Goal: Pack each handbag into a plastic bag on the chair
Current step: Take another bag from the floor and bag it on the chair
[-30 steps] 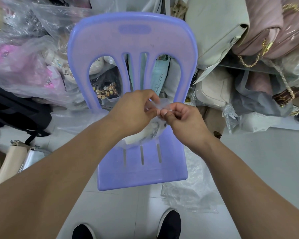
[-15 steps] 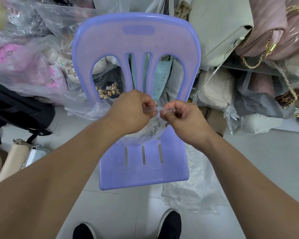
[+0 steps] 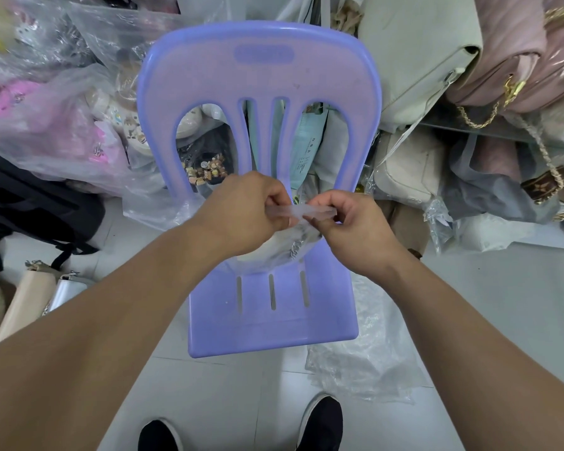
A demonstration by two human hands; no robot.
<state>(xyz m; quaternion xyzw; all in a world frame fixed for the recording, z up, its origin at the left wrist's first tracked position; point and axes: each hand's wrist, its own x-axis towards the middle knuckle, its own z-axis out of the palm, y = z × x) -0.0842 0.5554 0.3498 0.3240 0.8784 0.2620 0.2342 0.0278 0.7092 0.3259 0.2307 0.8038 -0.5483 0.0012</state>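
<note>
- The left hand [image 3: 248, 209] and the right hand [image 3: 355, 229] are both raised over the seat of the lilac chair [image 3: 258, 76], each with fingers curled tight, pinching one end of a twisted strip [image 3: 302, 211] of clear plastic
- A second ago the two hands were knuckle to knuckle with the plastic bunched between them; now they have drawn apart sideways and the strip is stretched out flat between the fingertips
- The strip is the gathered mouth of the plastic bag [image 3: 282, 252], which hangs just below the hands and rests on the back part of the chair seat, where it lay before
- Inside the bag a pale handbag [image 3: 258, 255] shows through the film, with a metal chain [image 3: 295, 253] against its right side
- The front of the seat, with its three slots, is as it was
- On the floor to the right of the chair lies a heap of loose plastic [image 3: 355, 362], unmoved
- More bags are stacked on the right, a cream one [image 3: 417, 60] and a pink quilted one [image 3: 518, 60]; a black backpack [image 3: 30, 203] lies at the left
</note>
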